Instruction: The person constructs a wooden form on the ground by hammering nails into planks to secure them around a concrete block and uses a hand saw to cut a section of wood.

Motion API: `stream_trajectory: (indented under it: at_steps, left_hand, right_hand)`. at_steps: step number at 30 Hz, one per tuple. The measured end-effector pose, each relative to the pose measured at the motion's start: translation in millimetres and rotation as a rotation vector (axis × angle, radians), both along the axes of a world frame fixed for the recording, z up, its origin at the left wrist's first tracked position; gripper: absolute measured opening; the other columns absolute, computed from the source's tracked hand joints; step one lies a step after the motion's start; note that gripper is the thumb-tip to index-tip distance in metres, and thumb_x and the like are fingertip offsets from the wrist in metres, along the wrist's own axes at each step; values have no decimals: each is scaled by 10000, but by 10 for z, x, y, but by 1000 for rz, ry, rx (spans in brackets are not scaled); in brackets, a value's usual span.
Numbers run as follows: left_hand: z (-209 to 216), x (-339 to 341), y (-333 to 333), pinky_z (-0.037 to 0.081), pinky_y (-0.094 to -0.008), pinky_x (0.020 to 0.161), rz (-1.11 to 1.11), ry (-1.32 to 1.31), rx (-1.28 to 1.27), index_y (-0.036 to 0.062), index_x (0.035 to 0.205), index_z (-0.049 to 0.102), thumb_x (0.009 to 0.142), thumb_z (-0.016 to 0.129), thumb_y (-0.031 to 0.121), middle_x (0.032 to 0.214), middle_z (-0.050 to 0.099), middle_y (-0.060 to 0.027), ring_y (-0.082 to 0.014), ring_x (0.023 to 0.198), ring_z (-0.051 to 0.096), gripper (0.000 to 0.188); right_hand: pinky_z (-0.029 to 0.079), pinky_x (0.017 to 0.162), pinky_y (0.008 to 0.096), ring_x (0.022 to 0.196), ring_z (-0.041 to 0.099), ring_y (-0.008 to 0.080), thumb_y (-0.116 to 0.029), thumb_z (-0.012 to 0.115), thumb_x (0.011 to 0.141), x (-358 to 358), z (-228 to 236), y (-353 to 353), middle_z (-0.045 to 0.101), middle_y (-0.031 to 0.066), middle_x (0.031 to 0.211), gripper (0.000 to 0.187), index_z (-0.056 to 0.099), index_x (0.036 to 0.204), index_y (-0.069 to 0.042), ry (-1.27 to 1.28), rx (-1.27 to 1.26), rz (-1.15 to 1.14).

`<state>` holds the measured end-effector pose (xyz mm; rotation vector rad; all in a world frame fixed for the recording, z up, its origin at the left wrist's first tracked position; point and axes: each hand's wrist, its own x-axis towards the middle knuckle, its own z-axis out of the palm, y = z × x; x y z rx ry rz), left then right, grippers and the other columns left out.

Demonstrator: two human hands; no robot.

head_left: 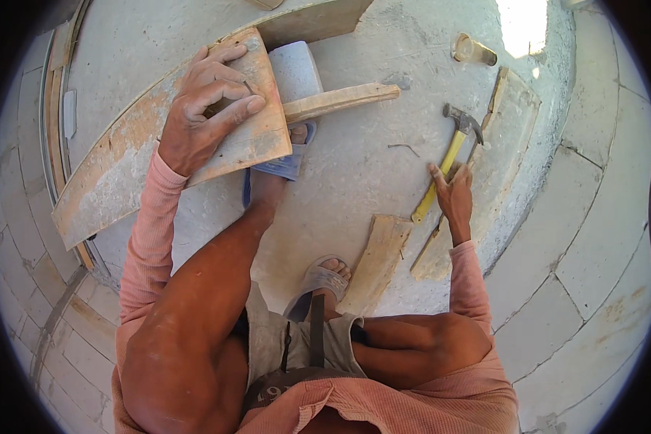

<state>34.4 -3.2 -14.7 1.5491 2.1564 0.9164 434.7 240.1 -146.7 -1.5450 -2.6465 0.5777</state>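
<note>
My left hand (211,108) rests on a wide wooden board (257,141), its thumb and forefinger closing around a thin dark nail (248,87) at the board's face. Part of that nail is hidden by the fingers. Over on the right, my right hand (456,195) grips the yellow handle of a claw hammer (452,148), which lies at floor level with its head pointing away from me. Beneath the upper board, a narrow wooden strip (340,100) juts out to the right beside a pale grey block (295,71).
A long curved board (116,170) extends to the left. Near my right foot lies a short plank (376,260); a longer plank (510,137) lies beside the hammer. A bent nail (403,148) and a clear cup (474,50) are on the floor. Block walls (579,195) stand at the sides.
</note>
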Motion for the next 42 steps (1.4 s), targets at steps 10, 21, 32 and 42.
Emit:
stream_trajectory:
  at_steps: [10,21,32,42]
  left_hand:
    - [-6,52,41,185,-543,1261,2,33,1,123,926,783,919,766,275,995,678,-21,-274,1345,545,153]
    - [-37,38,-15,198,-577,1251,2,30,55,101,937,755,891,790,232,1027,677,-40,-293,1357,542,143]
    - [-65,60,-22,200,-608,1256,-36,76,109,125,972,766,888,785,229,997,671,-31,-264,1354,550,136]
    - [-57,18,-22,232,-598,1250,5,97,115,74,879,742,854,814,216,1006,671,-43,-261,1337,563,162]
  right_hand:
    - [414,488,224,535,537,89,-237,654,993,-240,458,301,534,-2,731,240,603,1104,-30,596,-898,-535]
    - [474,607,316,657,582,154,-295,624,1051,-1450,2198,-202,627,99,821,471,565,1399,18,318,-392,613]
    - [541,632,386,752,711,332,-132,628,1021,-1601,2289,-220,694,238,954,421,539,1410,2,217,-260,870]
    - [547,647,425,774,713,380,-126,649,1003,-1567,2333,-297,698,257,985,400,556,1367,12,327,-309,777]
